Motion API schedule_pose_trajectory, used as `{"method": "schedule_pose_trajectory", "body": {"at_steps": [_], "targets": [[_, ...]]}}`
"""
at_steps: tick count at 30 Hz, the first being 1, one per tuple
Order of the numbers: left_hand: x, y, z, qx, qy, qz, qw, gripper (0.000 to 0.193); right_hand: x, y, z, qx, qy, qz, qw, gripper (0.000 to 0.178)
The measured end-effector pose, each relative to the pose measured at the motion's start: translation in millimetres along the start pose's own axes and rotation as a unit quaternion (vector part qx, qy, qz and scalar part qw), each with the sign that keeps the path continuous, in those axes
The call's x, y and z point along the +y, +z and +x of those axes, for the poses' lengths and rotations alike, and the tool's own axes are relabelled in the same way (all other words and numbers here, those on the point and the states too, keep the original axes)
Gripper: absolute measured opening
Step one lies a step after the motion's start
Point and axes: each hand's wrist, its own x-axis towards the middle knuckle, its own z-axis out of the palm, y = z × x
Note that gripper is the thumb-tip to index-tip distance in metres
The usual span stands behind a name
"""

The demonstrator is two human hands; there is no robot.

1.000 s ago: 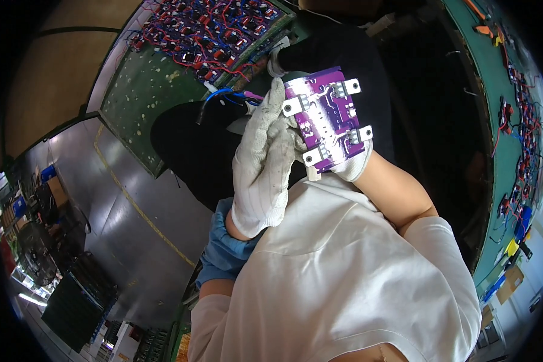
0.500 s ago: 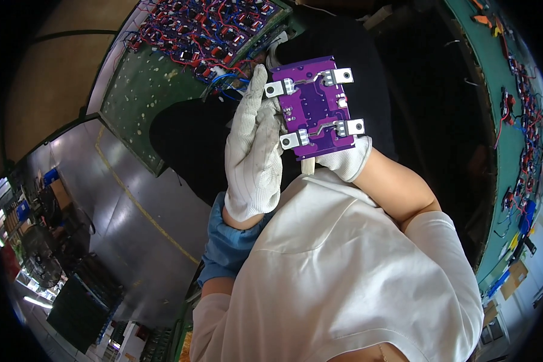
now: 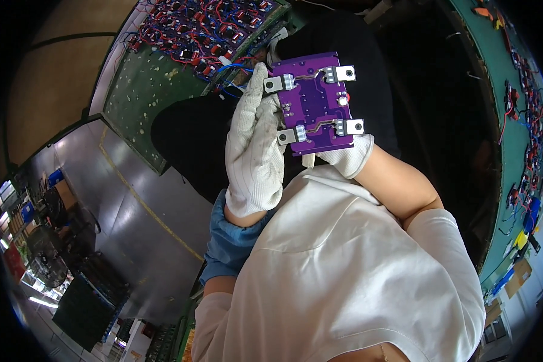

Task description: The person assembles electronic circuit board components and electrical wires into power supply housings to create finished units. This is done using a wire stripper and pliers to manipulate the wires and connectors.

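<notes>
A purple circuit board (image 3: 317,99) faces up between my hands, with two silver-tabbed components standing out from each side edge. Along the board's left edge lies my left hand (image 3: 254,148) in a white knit glove. Its fingers point away from me; some are bent in against the board, partly hidden by it. From the right, my right hand (image 3: 351,158), also gloved in white, reaches under the board. The board covers its fingers, and only the cuff and heel of the glove show. A short pale stub (image 3: 308,160) pokes out below the near edge; I cannot tell what it is.
Many wired circuit boards (image 3: 205,30) with red and blue leads crowd a green worktable (image 3: 133,90) at the far left. More wired boards (image 3: 528,145) line a green bench (image 3: 495,241) on the right. A fan (image 3: 47,256) stands far left beyond the grey floor.
The circuit board has turned slightly and its near edge has lifted a little. Both hands keep their places on it. The surroundings have shifted slightly with my head.
</notes>
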Motion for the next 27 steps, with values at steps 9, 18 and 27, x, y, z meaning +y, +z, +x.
{"method": "schedule_pose_trajectory", "body": {"at_steps": [9,18,27], "targets": [[-0.9,7.1,-0.7,0.017,0.028,0.037,0.999,0.049,-1.6,-5.9,0.5,-0.007,-0.006,0.044,0.999,0.036],[0.3,8.4,-0.1,0.03,0.013,0.037,0.999,0.048,-2.9,-12.8,0.7,0.007,-0.01,0.014,1.0,0.036],[3.1,1.4,1.3,0.017,-0.014,-0.009,1.0,0.051,-7.3,13.9,2.2,-0.041,0.006,-0.004,0.999,0.045]]}}
